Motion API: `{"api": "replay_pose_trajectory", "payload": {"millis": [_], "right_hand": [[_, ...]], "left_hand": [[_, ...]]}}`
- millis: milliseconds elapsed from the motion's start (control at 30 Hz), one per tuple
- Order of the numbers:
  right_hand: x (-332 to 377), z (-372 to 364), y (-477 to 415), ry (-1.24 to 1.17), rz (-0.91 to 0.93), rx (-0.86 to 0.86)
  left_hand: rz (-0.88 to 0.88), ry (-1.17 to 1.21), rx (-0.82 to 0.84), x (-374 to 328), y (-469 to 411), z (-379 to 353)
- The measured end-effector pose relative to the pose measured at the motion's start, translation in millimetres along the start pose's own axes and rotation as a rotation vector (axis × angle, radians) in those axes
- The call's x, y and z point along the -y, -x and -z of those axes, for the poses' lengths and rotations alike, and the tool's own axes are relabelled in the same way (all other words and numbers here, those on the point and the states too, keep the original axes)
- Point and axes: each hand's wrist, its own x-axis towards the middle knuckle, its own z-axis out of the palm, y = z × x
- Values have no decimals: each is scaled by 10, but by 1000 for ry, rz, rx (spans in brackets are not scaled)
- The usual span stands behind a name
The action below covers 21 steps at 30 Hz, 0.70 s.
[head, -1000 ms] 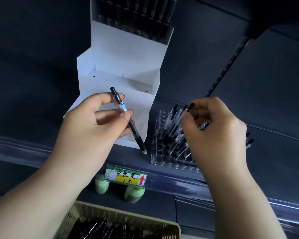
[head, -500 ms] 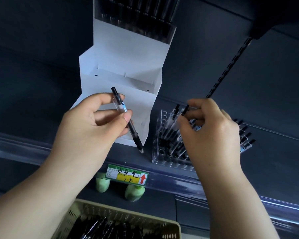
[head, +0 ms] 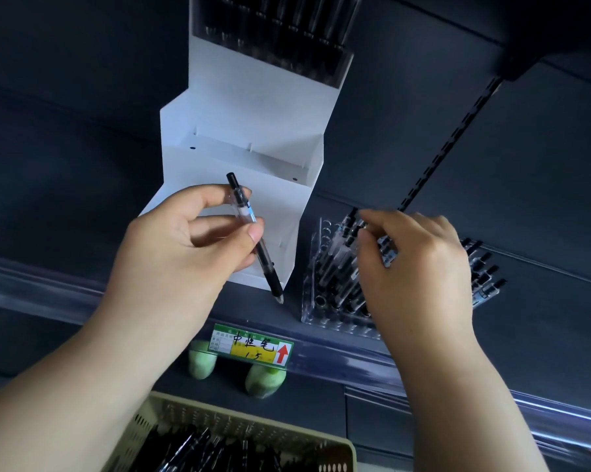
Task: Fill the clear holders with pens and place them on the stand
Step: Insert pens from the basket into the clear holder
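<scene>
My left hand pinches a clear black-ink pen between thumb and fingers, tip pointing down toward the shelf. It hovers in front of the white stepped stand. The stand's top tier carries a clear holder full of pens; its lower steps are bare. To the right, a second clear holder sits on the dark shelf with several pens in it. My right hand is over this holder, its fingertips pinching the top of a pen that stands in it. That hand hides much of the holder.
A beige perforated basket with several black pens is at the bottom edge. A green and yellow price tag clips to the clear shelf rail. A slotted upright strip runs up the dark back panel.
My right hand has sunk lower onto the holder, taking the pinched pen down with it. My left hand with its pen has barely moved.
</scene>
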Motion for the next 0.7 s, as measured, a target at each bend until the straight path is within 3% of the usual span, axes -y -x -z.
{"api": "replay_pose_trajectory", "payload": {"millis": [267,500,700], "right_hand": [[10,-29,13,14,-7,5],[-44,69,31,-37,-52,-40],[-138,213,67,-47,-66,-76]], "left_hand": [[-6,8,12,-18,18,-182],[-174,-303,49,-34,6,-536],[-250,-399,73,90,-4,-660]]}}
